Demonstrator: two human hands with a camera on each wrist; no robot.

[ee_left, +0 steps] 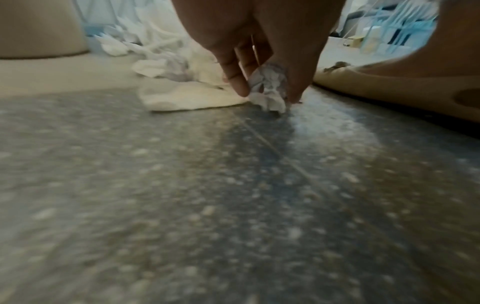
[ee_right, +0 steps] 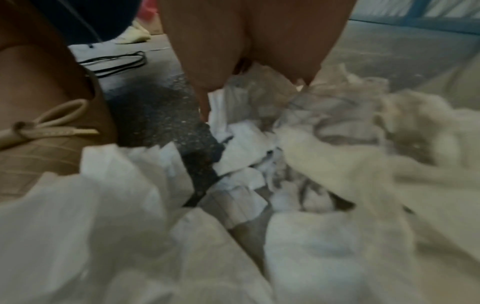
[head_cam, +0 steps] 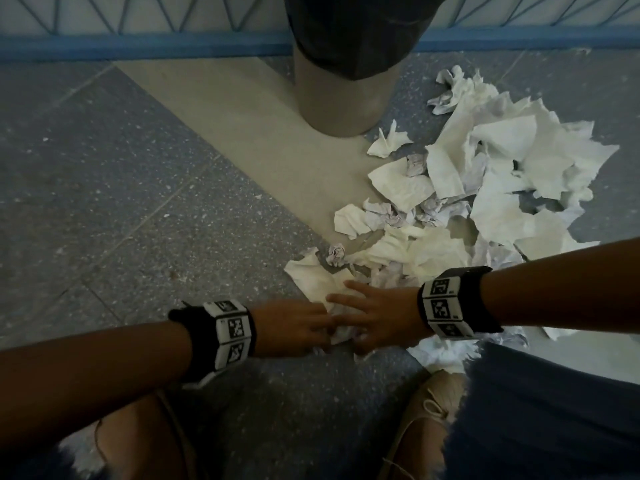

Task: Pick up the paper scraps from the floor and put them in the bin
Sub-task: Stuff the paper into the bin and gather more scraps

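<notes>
Torn and crumpled white paper scraps are heaped on the floor to the right of the grey bin, which has a black liner. Both hands meet at the near edge of the heap. My left hand pinches a small crumpled paper ball between thumb and fingers, just off the floor beside a flat white scrap. My right hand lies with straight fingers on the scraps and grips nothing that I can see.
Speckled grey floor tiles stretch away to the left. A blue railing runs behind the bin. My beige shoe and denim-clad knee sit right beside the heap. A black cable lies on the floor behind.
</notes>
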